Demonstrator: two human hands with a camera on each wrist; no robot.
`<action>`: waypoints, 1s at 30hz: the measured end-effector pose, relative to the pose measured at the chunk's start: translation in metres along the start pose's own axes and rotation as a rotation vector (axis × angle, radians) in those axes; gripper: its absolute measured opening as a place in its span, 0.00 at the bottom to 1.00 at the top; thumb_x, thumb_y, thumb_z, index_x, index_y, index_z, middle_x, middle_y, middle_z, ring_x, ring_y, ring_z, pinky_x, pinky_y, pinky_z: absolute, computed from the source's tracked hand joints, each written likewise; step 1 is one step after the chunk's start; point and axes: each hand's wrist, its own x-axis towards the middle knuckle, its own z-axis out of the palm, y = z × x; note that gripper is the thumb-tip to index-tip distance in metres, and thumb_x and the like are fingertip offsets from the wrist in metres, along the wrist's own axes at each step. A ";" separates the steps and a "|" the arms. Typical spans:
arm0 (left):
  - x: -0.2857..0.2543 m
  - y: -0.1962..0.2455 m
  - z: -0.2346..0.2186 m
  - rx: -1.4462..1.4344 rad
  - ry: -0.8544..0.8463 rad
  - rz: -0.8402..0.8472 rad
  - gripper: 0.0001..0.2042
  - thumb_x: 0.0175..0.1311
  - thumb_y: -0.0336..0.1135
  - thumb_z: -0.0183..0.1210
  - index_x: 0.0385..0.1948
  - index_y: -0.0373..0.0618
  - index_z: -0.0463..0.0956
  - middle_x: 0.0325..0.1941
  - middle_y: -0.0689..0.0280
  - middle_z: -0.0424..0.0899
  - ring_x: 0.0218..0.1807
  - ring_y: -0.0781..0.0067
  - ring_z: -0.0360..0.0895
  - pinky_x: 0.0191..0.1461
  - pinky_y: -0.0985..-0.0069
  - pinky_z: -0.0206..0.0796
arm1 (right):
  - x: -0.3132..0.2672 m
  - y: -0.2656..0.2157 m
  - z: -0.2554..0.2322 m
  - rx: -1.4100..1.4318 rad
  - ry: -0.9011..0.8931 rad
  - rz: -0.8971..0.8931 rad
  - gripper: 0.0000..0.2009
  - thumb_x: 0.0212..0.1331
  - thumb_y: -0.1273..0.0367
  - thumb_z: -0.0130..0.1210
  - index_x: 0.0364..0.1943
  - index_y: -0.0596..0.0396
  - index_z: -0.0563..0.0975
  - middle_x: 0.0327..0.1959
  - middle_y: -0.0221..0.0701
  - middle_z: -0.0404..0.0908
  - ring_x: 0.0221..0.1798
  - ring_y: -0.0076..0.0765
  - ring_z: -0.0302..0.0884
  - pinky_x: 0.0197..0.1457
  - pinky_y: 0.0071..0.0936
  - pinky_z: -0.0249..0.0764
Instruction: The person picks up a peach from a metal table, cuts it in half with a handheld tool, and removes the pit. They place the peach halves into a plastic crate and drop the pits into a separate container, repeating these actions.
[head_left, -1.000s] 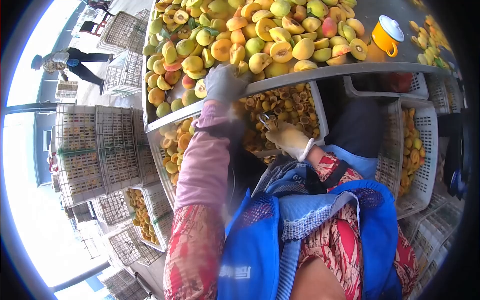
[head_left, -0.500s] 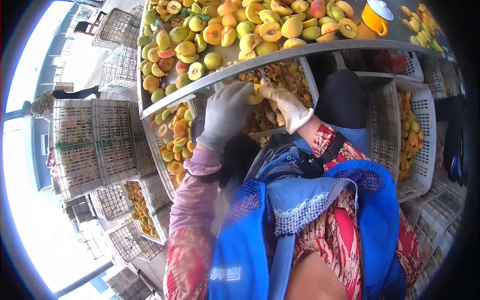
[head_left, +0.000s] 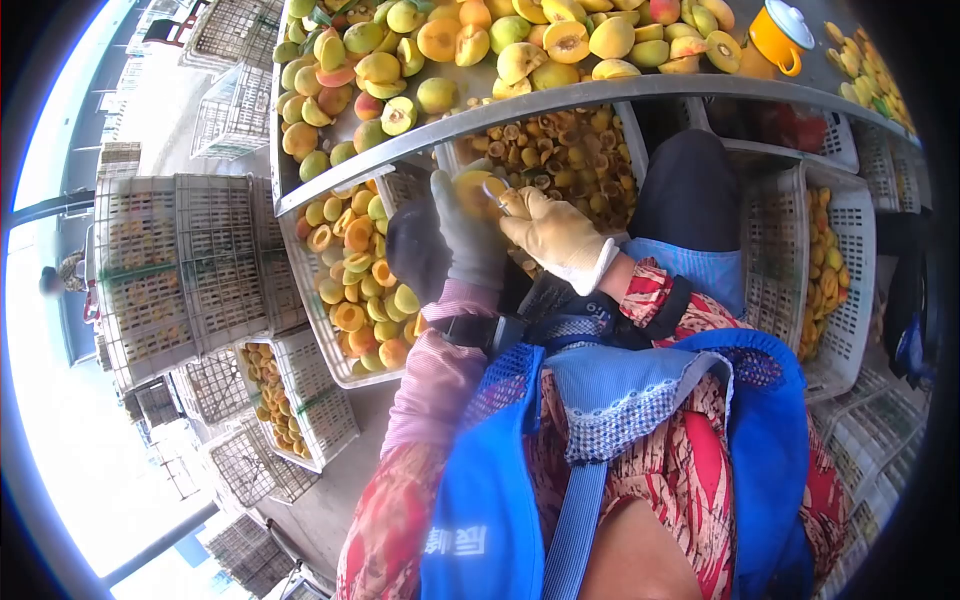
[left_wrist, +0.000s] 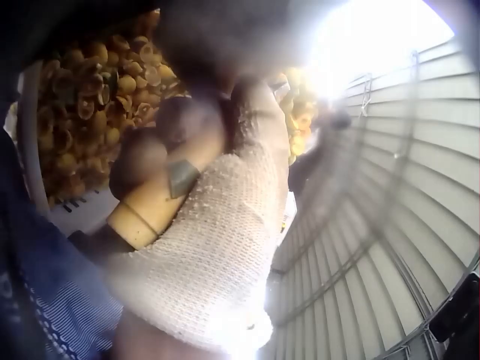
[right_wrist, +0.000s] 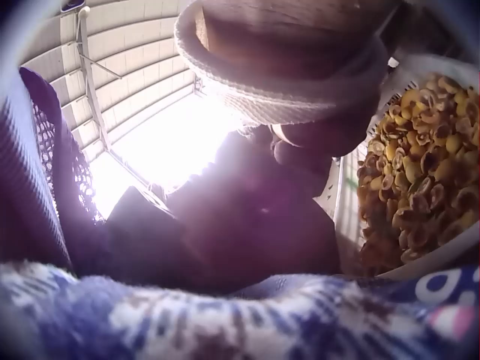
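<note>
Between the thumb and fingers of my grey-gloved left hand [head_left: 468,240] is a yellow peach [head_left: 473,188], blurred by motion. My right hand [head_left: 560,235], in a cream knit glove, grips a pitting tool [head_left: 491,191] whose metal tip overlaps the peach in the head view. The left wrist view shows the tool's wooden handle [left_wrist: 154,206] lying in the curled right hand. Both hands are in front of the metal table edge, over a crate of brown pits [head_left: 565,150]. In the right wrist view, the glove cuff [right_wrist: 292,101] hides most of the work.
Many whole and halved peaches [head_left: 437,95] lie on the metal table [head_left: 330,190]. A yellow enamel mug [head_left: 775,40] stands at its right. Crates with peach halves [head_left: 352,317] [head_left: 822,260] flank my legs. Stacked crates [head_left: 185,270] stand at left, and a metal lip [head_left: 600,92] edges the table.
My left hand has come from the fruit pile on the table down to the right hand, bringing a peach. The right hand has lifted slightly toward it with the tool. The head view has shifted.
</note>
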 end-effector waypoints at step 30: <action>-0.007 0.037 0.017 -0.398 -0.223 -0.543 0.21 0.68 0.52 0.51 0.37 0.38 0.76 0.30 0.60 0.81 0.31 0.64 0.79 0.36 0.71 0.75 | 0.010 0.016 -0.012 0.187 -0.393 0.104 0.16 0.60 0.61 0.52 0.42 0.61 0.75 0.30 0.44 0.77 0.36 0.49 0.78 0.39 0.34 0.74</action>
